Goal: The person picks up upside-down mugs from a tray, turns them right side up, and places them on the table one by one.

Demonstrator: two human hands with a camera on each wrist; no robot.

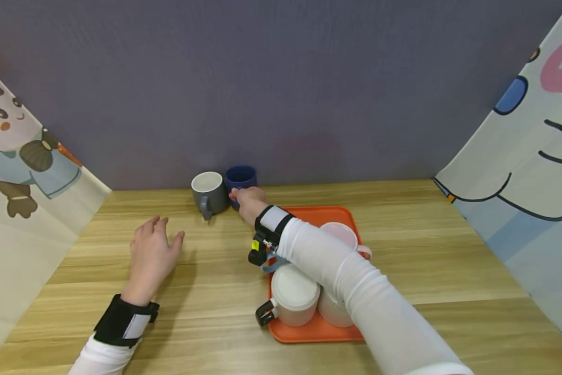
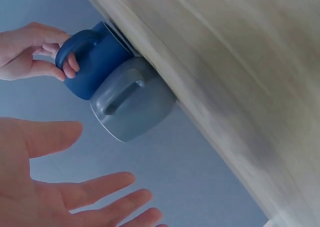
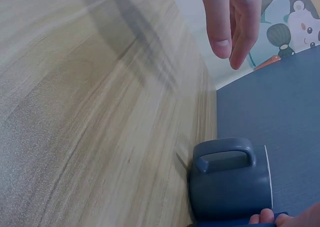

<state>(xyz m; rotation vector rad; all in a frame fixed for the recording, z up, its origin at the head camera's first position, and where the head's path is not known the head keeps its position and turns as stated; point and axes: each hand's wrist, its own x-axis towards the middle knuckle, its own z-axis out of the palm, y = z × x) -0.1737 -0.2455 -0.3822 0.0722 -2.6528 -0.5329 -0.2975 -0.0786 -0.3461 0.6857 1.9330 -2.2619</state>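
At the back of the table my right hand [image 1: 250, 203] grips the handle of a dark blue mug [image 1: 240, 177]; the left wrist view shows its fingers curled through that handle [image 2: 75, 43]. Touching or nearly touching the blue mug on its left is a grey mug [image 1: 209, 194], upright, white inside, its handle toward me. My left hand [image 1: 153, 252] hovers over the table to the left, fingers spread, holding nothing. Under my right forearm lies an orange tray [image 1: 325, 336] with several mugs on it, among them a white upside-down mug [image 1: 295, 291] with a black handle. The sleeve hides part of them.
A pink mug [image 1: 340, 233] sits toward the tray's far right, its handle past the rim. A grey wall panel [image 1: 281, 94] rises right behind the two back mugs. Printed cartoon sheets [image 1: 529, 156] border the wooden table [image 1: 449, 260] at both sides.
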